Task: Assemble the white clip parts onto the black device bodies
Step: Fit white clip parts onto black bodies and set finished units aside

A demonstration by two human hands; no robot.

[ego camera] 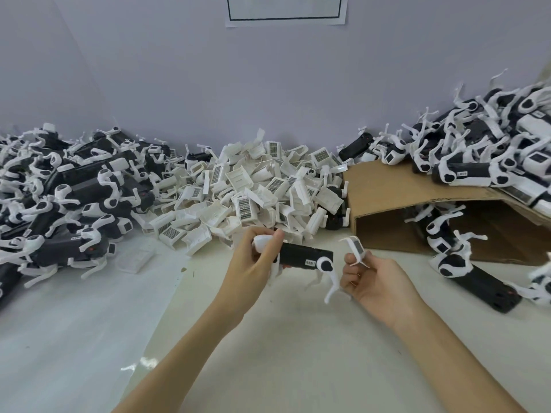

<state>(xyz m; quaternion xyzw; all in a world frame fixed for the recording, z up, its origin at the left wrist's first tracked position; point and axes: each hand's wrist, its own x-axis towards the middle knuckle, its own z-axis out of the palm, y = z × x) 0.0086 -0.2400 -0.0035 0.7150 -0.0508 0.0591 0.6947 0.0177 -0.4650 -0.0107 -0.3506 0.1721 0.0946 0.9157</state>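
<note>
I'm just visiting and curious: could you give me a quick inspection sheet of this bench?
Surface: white table.
Job's things: black body held above the table; white clip beside it, apart; clip pile behind.
Clutter: body heaps left and right; cardboard.
Grippers: left hand grips body; right hand pinches clip.
Cables: nothing seen.
Surroundings: pale wall, paper sheet.
</note>
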